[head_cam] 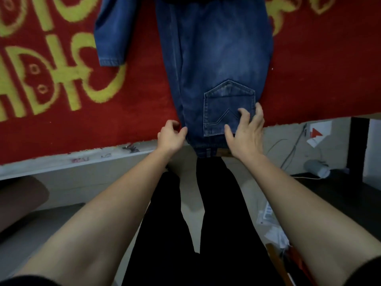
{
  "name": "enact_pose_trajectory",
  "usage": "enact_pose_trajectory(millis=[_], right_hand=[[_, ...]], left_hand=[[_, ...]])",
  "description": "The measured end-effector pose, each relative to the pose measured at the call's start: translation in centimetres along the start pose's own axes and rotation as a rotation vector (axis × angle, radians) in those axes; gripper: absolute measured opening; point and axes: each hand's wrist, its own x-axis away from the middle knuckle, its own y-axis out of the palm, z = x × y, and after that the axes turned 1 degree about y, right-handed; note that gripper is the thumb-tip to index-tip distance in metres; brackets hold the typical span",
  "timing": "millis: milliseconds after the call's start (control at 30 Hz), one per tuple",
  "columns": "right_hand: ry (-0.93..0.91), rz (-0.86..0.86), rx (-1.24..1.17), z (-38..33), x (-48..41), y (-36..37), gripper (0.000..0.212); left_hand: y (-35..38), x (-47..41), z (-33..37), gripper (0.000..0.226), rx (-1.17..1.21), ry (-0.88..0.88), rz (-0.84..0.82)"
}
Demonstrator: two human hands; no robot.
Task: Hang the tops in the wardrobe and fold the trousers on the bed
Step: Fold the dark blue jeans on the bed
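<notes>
The bed (321, 75) is the biggest thing here, and it wears a red blanket (134, 100) with big yellow shapes on it. They look a bit like letters, but I cannot read them. Below the blanket I see the white side of the bed with small scribbles I cannot read either.

The blue jeans (218, 65) lie flat on the blanket, running away from me. The waist end is close to me and hangs just over the bed edge. A back pocket (226, 108) faces up, with a zigzag line sewn on it. A small brown tag (223, 152) sits at the waistband, too dark to read. Another bit of blue jeans cloth (112, 36) lies to the left of them.

My legs in black trousers (216, 213) stand on the pale floor. Some papers (272, 223) lie on the floor at my right.

My right hand (246, 135) rests on the pocket with its fingers spread wide, pressing flat and holding nothing. My left hand (171, 137) is at the left edge of the jeans. Its fingers are curled, with the thumb touching the cloth, but I cannot tell if it is pinching it.
</notes>
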Motion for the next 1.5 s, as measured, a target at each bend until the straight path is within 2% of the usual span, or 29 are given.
enact_pose_trajectory(millis=[133, 200, 300, 367, 400, 433, 500, 600, 733, 800, 833, 900, 933, 1000, 1033, 1100, 1167, 1233, 1267, 1300, 1367, 1433, 1500], right_hand=[[-0.020, 0.002, 0.045, -0.4, 1.5, 0.9, 0.069], [-0.086, 0.036, 0.028, -1.2, 2.7, 1.2, 0.076], [-0.168, -0.010, 0.009, -3.1, 4.4, 2.2, 0.107], [-0.119, -0.046, 0.012, -4.4, 4.8, 2.8, 0.126], [-0.090, -0.051, -0.003, -5.0, 4.7, 3.0, 0.126], [-0.071, -0.055, -0.036, -5.4, 4.4, 3.2, 0.119], [-0.065, -0.038, -0.153, -5.8, 3.6, 3.1, 0.092], [-0.027, 0.064, -0.325, -3.8, 1.5, 1.3, 0.056], [-0.079, -0.033, -0.261, -1.7, 0.2, -1.1, 0.042], [-0.065, -0.031, -0.261, -1.9, 0.1, -1.2, 0.039], [0.000, 0.000, -0.309, -2.1, 0.0, -1.3, 0.038], [0.243, 0.052, -0.493, -1.9, -1.0, -1.8, 0.034], [0.400, 0.057, -0.673, -1.5, -1.7, -2.1, 0.030], [0.689, 0.036, -1.187, -1.4, -2.8, -3.1, 0.028], [0.784, 0.016, -1.367, -1.3, -2.9, -3.5, 0.030], [0.847, -0.048, -1.470, -0.9, -3.2, -3.8, 0.030], [0.781, -0.082, -1.337, -0.7, -3.4, -3.6, 0.029], [0.655, 0.004, -1.018, -0.9, -3.3, -3.3, 0.023], [0.576, 0.076, -0.845, -1.1, -3.1, -3.0, 0.031], [0.480, 0.160, -0.703, -1.5, -2.8, -2.8, 0.051], [0.260, 0.299, -0.453, -2.8, -2.3, -3.0, 0.078], [-0.012, 0.366, -0.151, -3.5, -2.4, -3.4, 0.085], [-0.280, 0.283, 0.076, -3.9, -3.1, -4.2, 0.087]], left_hand=[[-0.1, -0.1, 0.6, 0.021, 0.192, 0.042, -0.062], [-0.6, 0.0, 1.5, 0.016, 0.273, 0.080, -0.053], [-2.0, -0.5, 3.9, 0.024, 0.469, 0.129, -0.023], [-2.9, -1.5, 5.5, 0.027, 0.454, 0.198, 0.001], [-3.3, -2.1, 6.1, 0.027, 0.421, 0.236, 0.007], [-3.6, -2.7, 6.5, 0.026, 0.378, 0.265, 0.012], [-4.0, -3.7, 6.7, 0.024, 0.286, 0.300, 0.040], [-4.3, -4.8, 6.3, 0.027, 0.129, 0.309, 0.063], [-3.9, -4.1, 5.7, 0.027, 0.122, 0.239, -0.021], [-3.7, -3.3, 5.0, 0.047, 0.061, 0.208, -0.098], [-3.6, -2.6, 4.6, 0.055, 0.082, 0.188, -0.142], [-3.5, -1.6, 3.5, 0.055, 0.179, 0.157, -0.220], [-3.5, -1.4, 2.9, 0.052, 0.217, 0.139, -0.241], [-3.4, -1.3, 1.9, 0.047, 0.268, 0.096, -0.237], [-3.4, -1.3, 1.5, 0.047, 0.300, 0.070, -0.215], [-3.1, -1.4, 0.9, 0.051, 0.351, 0.022, -0.145], [-2.4, -1.5, 0.8, 0.054, 0.380, -0.013, -0.104], [-1.7, -1.2, 0.8, 0.054, 0.432, -0.034, -0.132], [-1.3, -1.1, 0.7, 0.056, 0.435, -0.031, -0.164], [-1.0, -0.7, 0.5, 0.056, 0.408, -0.013, -0.204], [-0.4, 0.0, -0.5, 0.040, 0.307, 0.057, -0.286], [0.0, 0.7, -1.6, 0.024, 0.194, 0.089, -0.338], [0.0, 1.2, -2.1, 0.023, 0.214, 0.054, -0.344]])
